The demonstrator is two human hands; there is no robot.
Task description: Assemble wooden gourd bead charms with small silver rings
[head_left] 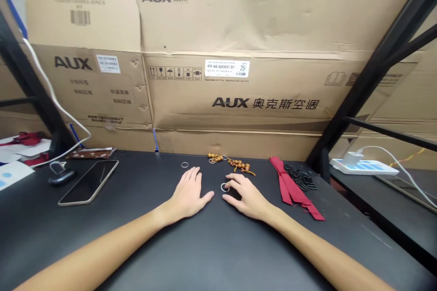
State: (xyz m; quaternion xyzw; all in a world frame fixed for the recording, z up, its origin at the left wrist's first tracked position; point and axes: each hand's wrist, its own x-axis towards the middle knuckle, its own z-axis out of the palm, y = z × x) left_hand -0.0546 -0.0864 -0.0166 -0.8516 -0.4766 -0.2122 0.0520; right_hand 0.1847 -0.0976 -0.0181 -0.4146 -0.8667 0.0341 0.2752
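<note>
A stockroom workbench (218, 254) against flattened AUX air-conditioner cartons (239, 22)

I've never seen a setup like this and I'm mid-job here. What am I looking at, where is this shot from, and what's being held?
This single view comes from a camera worn on a person's head, looking down at their own bare hands; no machine shows. The left hand lies flat, holding nothing. The right hand has its fingers at a small metal ring, though I cannot tell if it grips it. On the black table lie another ring, wooden beads, a red ribbon and a phone.
</note>
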